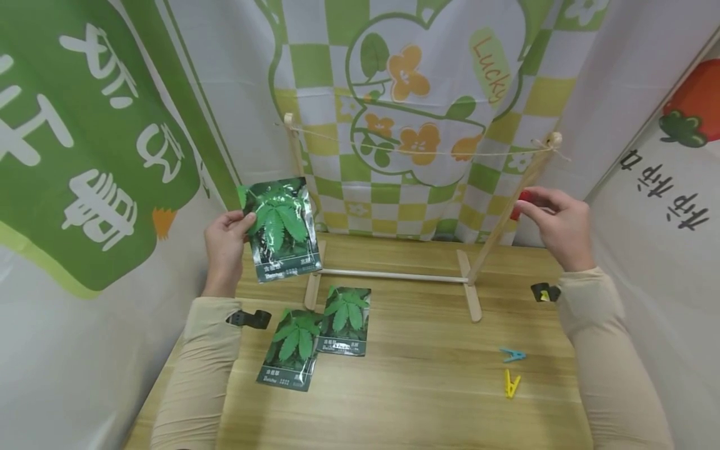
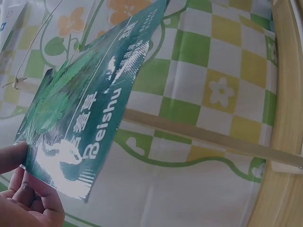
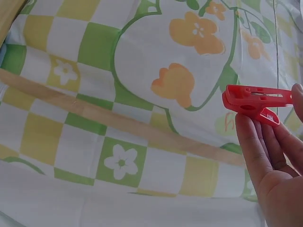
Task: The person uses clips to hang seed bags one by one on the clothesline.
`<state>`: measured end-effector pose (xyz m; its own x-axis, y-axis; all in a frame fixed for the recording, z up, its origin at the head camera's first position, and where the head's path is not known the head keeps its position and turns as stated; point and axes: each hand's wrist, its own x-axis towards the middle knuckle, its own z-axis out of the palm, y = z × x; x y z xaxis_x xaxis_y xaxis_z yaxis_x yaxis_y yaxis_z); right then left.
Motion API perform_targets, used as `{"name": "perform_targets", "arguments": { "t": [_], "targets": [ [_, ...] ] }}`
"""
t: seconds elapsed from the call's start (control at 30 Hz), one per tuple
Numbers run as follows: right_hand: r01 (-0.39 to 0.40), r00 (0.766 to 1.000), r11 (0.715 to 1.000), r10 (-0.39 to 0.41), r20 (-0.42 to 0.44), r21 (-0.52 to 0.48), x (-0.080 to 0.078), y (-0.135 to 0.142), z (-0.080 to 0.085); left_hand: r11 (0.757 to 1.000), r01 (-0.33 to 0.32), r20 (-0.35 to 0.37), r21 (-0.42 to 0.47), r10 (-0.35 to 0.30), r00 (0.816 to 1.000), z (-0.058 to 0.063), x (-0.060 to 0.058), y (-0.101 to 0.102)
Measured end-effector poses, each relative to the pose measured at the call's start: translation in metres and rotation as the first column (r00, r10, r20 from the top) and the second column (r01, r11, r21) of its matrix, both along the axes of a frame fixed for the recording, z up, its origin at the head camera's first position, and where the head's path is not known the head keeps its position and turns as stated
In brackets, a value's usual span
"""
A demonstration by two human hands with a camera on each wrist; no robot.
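My left hand (image 1: 225, 240) pinches the left edge of a glossy green seed packet (image 1: 279, 228) between thumb and fingers, holding it up off the table. In the left wrist view the packet (image 2: 80, 109) is tilted, with "Beishu" lettering along its lower part. Beside the right post of a wooden stand, my right hand (image 1: 559, 225) holds a red clothespin (image 3: 253, 101) between thumb and fingertips. A thin string (image 1: 416, 151) runs between the tops of the stand's two posts. Two more such packets, one left (image 1: 292, 350) and one right (image 1: 345, 322), lie touching on the table.
A blue clothespin (image 1: 513, 355) and a yellow clothespin (image 1: 511, 384) lie on the wooden table (image 1: 416, 400) at the right. The stand's right foot (image 1: 469, 287) and white lower bar (image 1: 394, 275) rest near the back. Printed curtains (image 1: 394, 212) hang behind.
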<state>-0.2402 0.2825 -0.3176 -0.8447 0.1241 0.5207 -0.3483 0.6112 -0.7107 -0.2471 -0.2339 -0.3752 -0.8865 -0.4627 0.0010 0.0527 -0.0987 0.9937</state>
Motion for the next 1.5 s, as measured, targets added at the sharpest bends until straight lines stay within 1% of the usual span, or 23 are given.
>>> {"name": "perform_targets", "arguments": {
  "t": [0.17, 0.27, 0.43, 0.6, 0.7, 0.77, 0.83, 1.0, 1.1, 1.13, 1.33, 1.5],
  "targets": [
    [-0.028, 1.000, 1.000, 0.028, -0.001, -0.008, -0.004, -0.008, 0.007, 1.000, 0.024, -0.009, 0.002, -0.024, 1.000, 0.004, -0.001, 0.006],
    [-0.064, 0.998, 0.998, 0.064, -0.012, -0.020, -0.008, -0.014, 0.011, 0.999, 0.035, -0.011, -0.002, -0.035, 0.999, 0.005, -0.004, 0.009],
    [-0.130, 0.991, 0.991, 0.128, -0.048, -0.032, -0.013, -0.026, 0.017, 0.998, 0.050, -0.012, -0.031, -0.050, 0.999, 0.007, -0.007, 0.015],
    [-0.158, 0.986, 0.987, 0.156, -0.066, -0.036, -0.017, -0.038, 0.022, 0.994, 0.075, 0.001, -0.075, -0.075, 0.997, 0.009, -0.009, 0.018],
    [-0.192, 0.980, 0.980, 0.190, -0.056, -0.050, -0.022, -0.045, 0.022, 0.994, 0.085, -0.004, -0.066, -0.086, 0.996, 0.011, -0.011, 0.020],
    [-0.228, 0.973, 0.971, 0.225, -0.050, -0.070, -0.024, -0.051, 0.023, 0.995, 0.093, -0.013, -0.042, -0.094, 0.995, 0.013, -0.012, 0.022],
    [-0.247, 0.968, 0.967, 0.244, -0.055, -0.064, -0.026, -0.056, 0.024, 0.994, 0.104, -0.020, -0.034, -0.105, 0.994, 0.014, -0.014, 0.025],
    [-0.228, 0.972, 0.973, 0.226, -0.066, -0.027, -0.029, -0.066, 0.029, 0.992, 0.124, -0.033, -0.020, -0.124, 0.992, 0.016, -0.022, 0.034],
    [-0.221, 0.974, 0.975, 0.219, -0.050, -0.031, -0.031, -0.071, 0.031, 0.990, 0.138, -0.033, 0.020, -0.138, 0.990, 0.016, -0.027, 0.040],
    [-0.226, 0.973, 0.973, 0.225, -0.046, -0.043, -0.032, -0.072, 0.032, 0.989, 0.144, -0.029, 0.016, -0.144, 0.989, 0.016, -0.028, 0.042],
    [-0.299, 0.954, 0.950, 0.297, -0.042, -0.084, -0.041, -0.085, 0.041, 0.986, 0.167, -0.018, -0.018, -0.167, 0.986, 0.017, -0.034, 0.049],
    [-0.341, 0.940, 0.935, 0.339, -0.039, -0.099, -0.048, -0.100, 0.049, 0.986, 0.166, -0.023, -0.004, -0.166, 0.986, 0.018, -0.036, 0.052]
  ]
}}
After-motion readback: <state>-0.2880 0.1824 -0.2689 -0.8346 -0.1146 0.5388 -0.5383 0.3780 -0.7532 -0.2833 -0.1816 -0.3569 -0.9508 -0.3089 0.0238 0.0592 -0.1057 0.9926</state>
